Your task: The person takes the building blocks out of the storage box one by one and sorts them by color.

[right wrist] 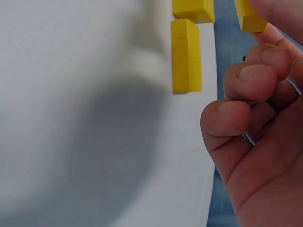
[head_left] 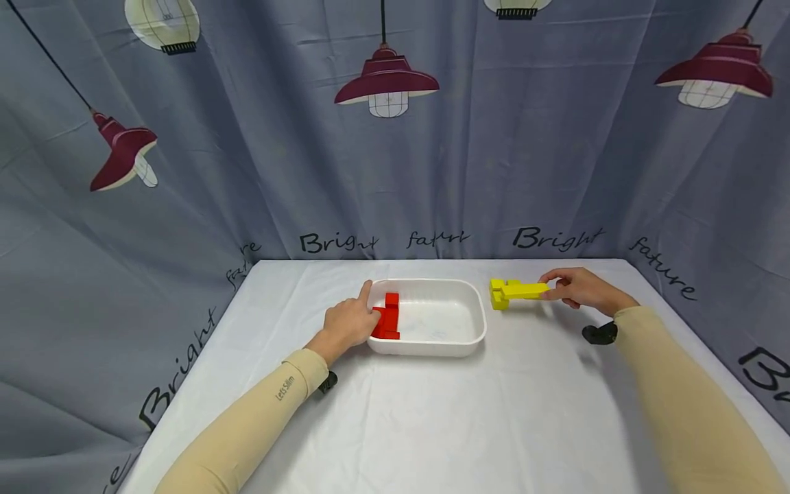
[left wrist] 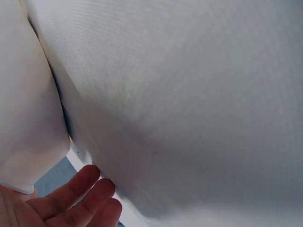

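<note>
Grey curtains printed with red lamps and the words "Bright future" hang behind a table with a white cloth (head_left: 432, 418). On it sits a white plastic tub with round corners (head_left: 469, 336). Inside, at its left end, are red blocks (head_left: 387, 317) stacked in an L shape. The left hand (head_left: 348, 322) rests at the tub's left rim — fingers mostly straight, touching the red blocks; the left wrist view shows loose fingers (left wrist: 85, 196) beside the tub's white wall. Right of the tub, well apart from it, the right hand (head_left: 580, 288) pinches 1 end of a long yellow block piece (head_left: 515, 291) — more yellow blocks (right wrist: 186, 54) lie on the cloth under it.
</note>
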Tool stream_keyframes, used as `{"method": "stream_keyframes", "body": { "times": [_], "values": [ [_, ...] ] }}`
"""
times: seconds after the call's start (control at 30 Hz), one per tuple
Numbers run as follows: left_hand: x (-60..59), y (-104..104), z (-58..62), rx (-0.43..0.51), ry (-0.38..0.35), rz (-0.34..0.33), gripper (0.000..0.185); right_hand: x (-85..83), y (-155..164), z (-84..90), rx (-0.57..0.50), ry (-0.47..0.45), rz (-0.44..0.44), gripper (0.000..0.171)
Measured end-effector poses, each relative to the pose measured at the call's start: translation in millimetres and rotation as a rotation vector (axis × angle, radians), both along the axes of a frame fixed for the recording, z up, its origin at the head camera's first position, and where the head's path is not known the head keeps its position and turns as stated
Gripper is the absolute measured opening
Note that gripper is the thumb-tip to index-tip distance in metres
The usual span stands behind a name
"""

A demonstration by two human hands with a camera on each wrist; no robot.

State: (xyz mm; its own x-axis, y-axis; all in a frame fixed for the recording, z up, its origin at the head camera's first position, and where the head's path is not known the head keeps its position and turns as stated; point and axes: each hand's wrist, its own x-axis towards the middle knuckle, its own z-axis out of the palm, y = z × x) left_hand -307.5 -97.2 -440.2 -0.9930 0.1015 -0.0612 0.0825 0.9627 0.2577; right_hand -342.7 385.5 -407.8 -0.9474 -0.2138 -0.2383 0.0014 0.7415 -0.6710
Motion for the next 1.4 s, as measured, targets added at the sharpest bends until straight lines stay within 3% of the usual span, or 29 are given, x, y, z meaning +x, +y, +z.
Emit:
{"method": "stream_keyframes", "body": {
  "times": [0.3,0.73,0.93,1.17,1.4],
  "values": [
    [-2.7,-0.3,1.8,0.0,0.028,-0.01,0.071,4.6,10.6,-13.2,-0.028,-0.033,-0.063,0.068],
    [-3.4,-0.6,2.2,-0.01,0.037,-0.008,0.07,5.7,12.9,-29.0,-0.001,-0.019,-0.1,0.064],
    [-4.2,0.8,1.1,-0.006,0.041,-0.007,0.07,2.2,13.3,-36.3,0.057,-0.023,-0.122,0.066],
    [-3.1,0.5,-1.3,-0.011,0.045,-0.006,0.07,0.9,13.3,-45.3,0.182,0.034,-0.14,0.07],
    [0.5,1.1,-2.9,-0.011,0.024,0.006,0.07,5.2,9.1,-46.6,0.198,0.05,-0.154,0.069]
  ]
}}
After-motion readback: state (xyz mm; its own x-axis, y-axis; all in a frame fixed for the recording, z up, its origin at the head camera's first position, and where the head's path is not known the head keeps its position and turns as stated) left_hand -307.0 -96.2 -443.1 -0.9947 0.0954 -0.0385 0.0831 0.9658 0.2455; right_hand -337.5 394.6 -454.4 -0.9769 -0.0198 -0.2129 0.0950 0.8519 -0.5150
